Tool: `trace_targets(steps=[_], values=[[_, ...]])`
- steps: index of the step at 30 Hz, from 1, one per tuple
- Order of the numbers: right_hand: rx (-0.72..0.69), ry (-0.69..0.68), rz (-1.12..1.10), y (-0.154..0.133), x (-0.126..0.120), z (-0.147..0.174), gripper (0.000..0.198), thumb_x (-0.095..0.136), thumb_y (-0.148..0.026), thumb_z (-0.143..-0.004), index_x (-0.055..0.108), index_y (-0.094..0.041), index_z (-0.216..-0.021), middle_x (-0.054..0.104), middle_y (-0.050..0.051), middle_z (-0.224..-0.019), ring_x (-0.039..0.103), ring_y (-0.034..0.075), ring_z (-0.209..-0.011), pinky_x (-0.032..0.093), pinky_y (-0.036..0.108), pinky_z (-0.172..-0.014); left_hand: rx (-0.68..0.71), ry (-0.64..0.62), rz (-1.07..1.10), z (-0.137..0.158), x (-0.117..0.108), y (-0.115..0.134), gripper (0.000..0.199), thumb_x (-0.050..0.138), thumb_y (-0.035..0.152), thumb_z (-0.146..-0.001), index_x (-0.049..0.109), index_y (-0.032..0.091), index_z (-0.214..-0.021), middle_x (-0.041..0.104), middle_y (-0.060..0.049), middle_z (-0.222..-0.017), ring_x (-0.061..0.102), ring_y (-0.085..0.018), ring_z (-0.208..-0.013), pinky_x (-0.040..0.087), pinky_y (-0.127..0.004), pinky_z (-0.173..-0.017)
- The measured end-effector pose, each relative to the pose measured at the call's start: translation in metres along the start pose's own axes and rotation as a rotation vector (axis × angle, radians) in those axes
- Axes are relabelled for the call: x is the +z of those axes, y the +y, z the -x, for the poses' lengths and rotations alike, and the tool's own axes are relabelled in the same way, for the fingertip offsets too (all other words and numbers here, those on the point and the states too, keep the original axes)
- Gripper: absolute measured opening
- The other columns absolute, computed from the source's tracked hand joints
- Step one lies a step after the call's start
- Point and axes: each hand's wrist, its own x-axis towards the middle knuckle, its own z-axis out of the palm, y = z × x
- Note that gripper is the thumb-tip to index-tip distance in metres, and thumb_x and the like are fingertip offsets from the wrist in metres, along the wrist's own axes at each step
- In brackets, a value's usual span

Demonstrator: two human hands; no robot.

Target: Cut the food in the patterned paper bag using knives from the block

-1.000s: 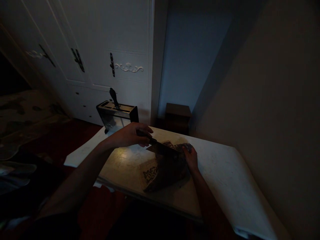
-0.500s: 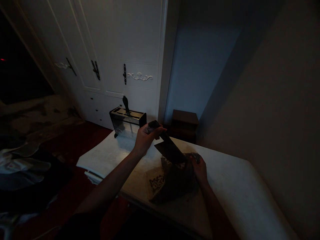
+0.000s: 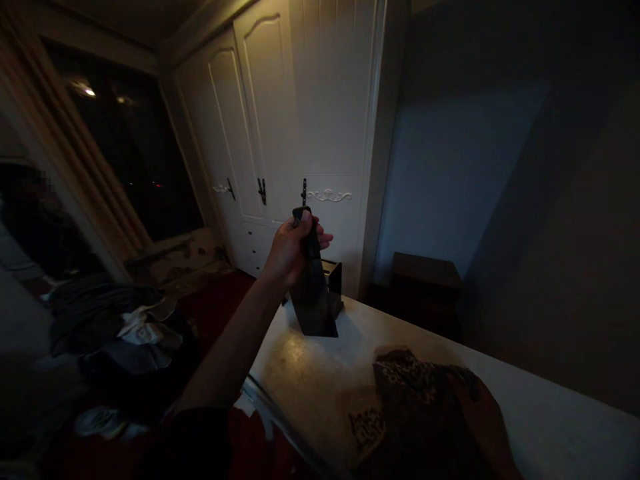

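Observation:
My left hand (image 3: 293, 243) is closed round the dark handle of a cleaver (image 3: 315, 300), whose wide blade points down. Behind the blade stands a knife block (image 3: 334, 270) with a metal-looking top, partly hidden by the cleaver and my hand. At the lower right, my right hand (image 3: 477, 407) grips a patterned dark cloth (image 3: 420, 393), its fingers partly lost in shadow. The cloth lies bunched on the pale table (image 3: 300, 370), over a lighter patterned piece at its left.
A white wardrobe (image 3: 335, 133) stands behind the table, with a dark low cabinet (image 3: 425, 273) to its right. On the left, a pile of clothes (image 3: 145, 333) lies above the red floor. A person (image 3: 40, 227) shows at the far left edge.
The cleaver has come away from the cloth, moving left to the front of the knife block, its blade now pointing down. My view has turned left and up.

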Motion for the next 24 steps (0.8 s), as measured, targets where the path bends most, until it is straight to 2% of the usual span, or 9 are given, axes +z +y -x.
trace_targets(steps=[4, 13, 18, 24], values=[[-0.022, -0.027, 0.023, 0.005, 0.0, -0.004, 0.068, 0.053, -0.072, -0.053, 0.061, -0.018, -0.094, 0.068, 0.019, -0.108, 0.06, 0.04, -0.109, 0.043, 0.05, -0.099, 0.105, 0.068, 0.008, -0.026, -0.01, 0.016, 0.034, 0.072, 0.045, -0.079, 0.054, 0.016, -0.082, 0.055, 0.002, -0.067, 0.053, -0.007, -0.052, 0.045, -0.02, -0.052], [-0.071, -0.007, 0.047, 0.015, 0.003, -0.01, 0.062, 0.054, -0.072, -0.057, 0.06, -0.02, -0.089, 0.07, 0.017, -0.098, 0.063, 0.039, -0.099, 0.047, 0.05, -0.091, 0.235, 0.177, 0.033, -0.072, -0.009, 0.042, 0.039, 0.065, 0.053, -0.081, 0.052, 0.017, -0.072, 0.051, 0.004, -0.056, 0.046, -0.006, -0.041, 0.035, -0.02, -0.041], [-0.089, 0.005, 0.077, 0.025, 0.005, -0.017, 0.061, 0.053, -0.072, -0.06, 0.061, -0.02, -0.089, 0.07, 0.017, -0.097, 0.064, 0.039, -0.097, 0.049, 0.051, -0.087, 0.243, 0.179, 0.044, -0.092, -0.005, 0.041, 0.038, 0.065, 0.052, -0.082, 0.051, 0.018, -0.071, 0.051, 0.004, -0.054, 0.045, -0.006, -0.04, 0.034, -0.019, -0.04], [-0.123, 0.027, 0.066, 0.03, 0.008, -0.023, 0.057, 0.057, -0.071, -0.059, 0.064, -0.021, -0.086, 0.072, 0.013, -0.089, 0.066, 0.036, -0.09, 0.05, 0.048, -0.081, 0.187, 0.099, 0.117, -0.115, -0.002, 0.027, 0.039, 0.061, 0.052, -0.083, 0.05, 0.018, -0.068, 0.049, 0.004, -0.05, 0.044, -0.006, -0.037, 0.032, -0.019, -0.038]])
